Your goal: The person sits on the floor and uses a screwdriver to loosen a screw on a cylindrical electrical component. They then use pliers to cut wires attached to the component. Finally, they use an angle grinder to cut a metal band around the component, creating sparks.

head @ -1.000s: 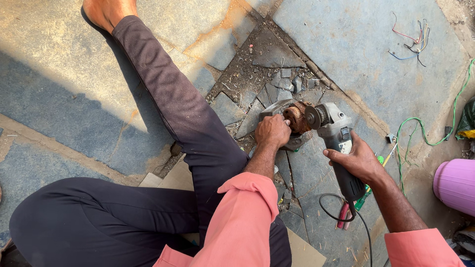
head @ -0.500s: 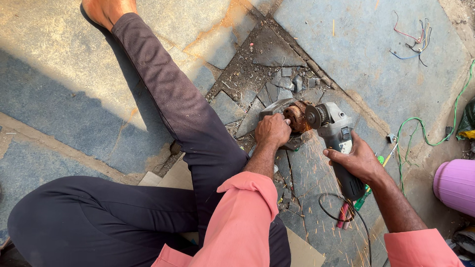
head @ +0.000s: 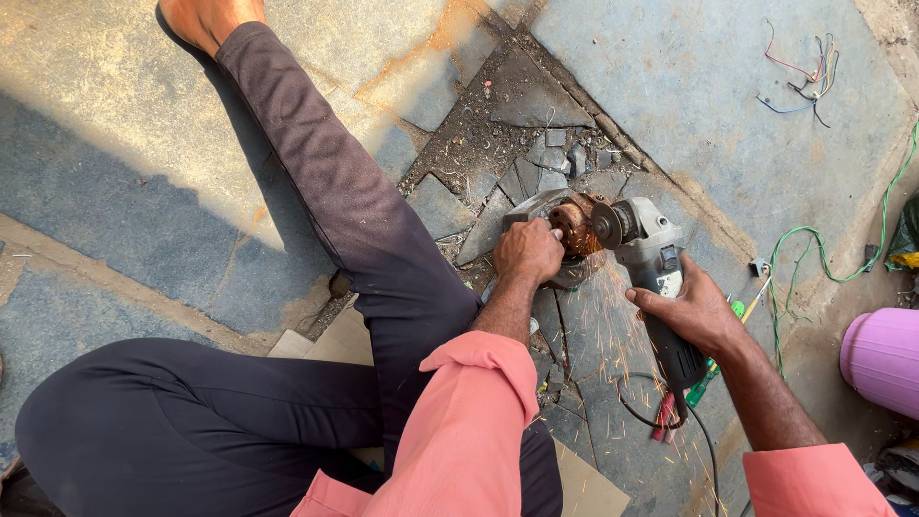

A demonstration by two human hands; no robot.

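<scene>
I sit on a stone floor with my legs in dark trousers stretched out to the left. My right hand (head: 691,308) grips the dark handle of a grey angle grinder (head: 653,260), whose disc (head: 605,225) touches a round rusty metal part with copper windings (head: 572,228). My left hand (head: 527,251) is closed on that part and presses it against the floor. Sparks spray down from the disc over the stone between my hands. My fingers hide most of the part.
Cracked stone slabs (head: 498,124) with rubble lie beyond the grinder. Loose coloured wires (head: 802,69) lie at the far right, a green wire (head: 814,239) runs along the right, and a pink plastic container (head: 883,356) stands at the right edge. The grinder's cord (head: 670,421) loops below.
Sparks now fly from the disc onto the floor. Both hands and the grinder stay in nearly the same place.
</scene>
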